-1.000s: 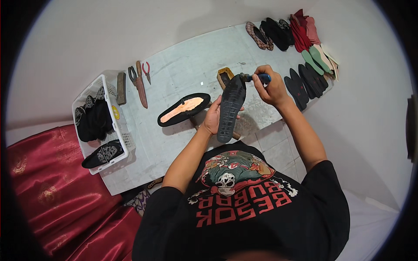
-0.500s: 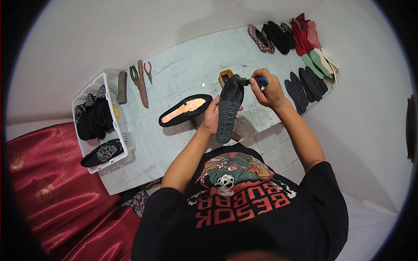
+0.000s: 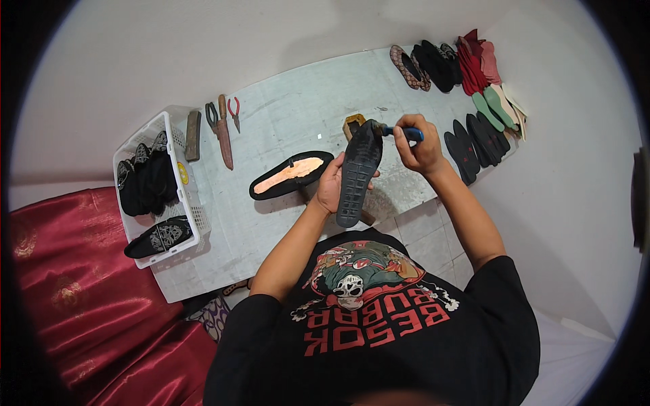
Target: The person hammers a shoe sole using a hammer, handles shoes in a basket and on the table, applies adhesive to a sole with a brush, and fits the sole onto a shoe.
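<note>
My left hand [image 3: 330, 185] is closed round the side of a black shoe sole [image 3: 358, 177], held tilted with its gridded heel toward me. In my right hand [image 3: 423, 145] is a blue-handled brush [image 3: 406, 134], gripped near the toe end. The brush's dark tip meets the sole's upper edge there. Behind the toe, partly hidden, stands a small yellowish container [image 3: 353, 122]. A black shoe [image 3: 269, 192] with a pale orange inside lies just left of my left hand.
At left stands a white basket [image 3: 195, 227] of black shoes, beside a grey block [image 3: 193, 135], scissors [image 3: 212, 116], a knife [image 3: 224, 139] and red pliers [image 3: 234, 111]. Black soles [image 3: 462, 150], green insoles [image 3: 486, 111], red pieces [image 3: 472, 64] and patterned flats [image 3: 405, 66] line the right side.
The whole scene has shifted slightly in view. The brush has moved a little at the sole's toe, and both hands keep their holds.
</note>
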Tool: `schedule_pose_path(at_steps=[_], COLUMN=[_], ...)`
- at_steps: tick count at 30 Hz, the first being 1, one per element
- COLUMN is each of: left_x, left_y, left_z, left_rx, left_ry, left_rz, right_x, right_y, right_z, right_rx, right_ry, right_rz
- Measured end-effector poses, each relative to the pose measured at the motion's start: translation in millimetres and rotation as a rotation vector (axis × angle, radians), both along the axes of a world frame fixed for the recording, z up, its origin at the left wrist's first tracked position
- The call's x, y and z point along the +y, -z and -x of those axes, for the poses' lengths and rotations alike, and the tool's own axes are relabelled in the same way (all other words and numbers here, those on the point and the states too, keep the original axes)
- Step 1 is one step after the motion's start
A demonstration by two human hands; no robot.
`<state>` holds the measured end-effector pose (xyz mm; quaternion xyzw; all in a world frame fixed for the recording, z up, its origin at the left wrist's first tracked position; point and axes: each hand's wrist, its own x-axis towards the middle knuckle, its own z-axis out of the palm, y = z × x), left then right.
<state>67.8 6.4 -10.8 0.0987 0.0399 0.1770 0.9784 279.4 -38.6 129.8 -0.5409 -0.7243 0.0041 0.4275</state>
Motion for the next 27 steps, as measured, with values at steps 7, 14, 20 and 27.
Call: schedule_pose_path(at_steps=[7,14,20,27], left_x=[5,3,2,2], left_y=[-11,-7,-8,-17], left_z=[5,7,8,8], left_rx=[0.066,-0.031,-0.093,-0.010], left_ry=[-0.079,0.054,0.072,0.048], left_rz=[0.007,-0.024,0.012,-0.008], right_x=[-23,-1,-5,-16], right_y=[5,-18,-18,-17], right_z=[30,5,15,16], right_rx=[-0.063,-0.067,-0.127,-0.073], right_ry=[-0.217,-0.085,-0.139,-0.201], right_rz=[-0.005,-0.053,-0.104,-0.037])
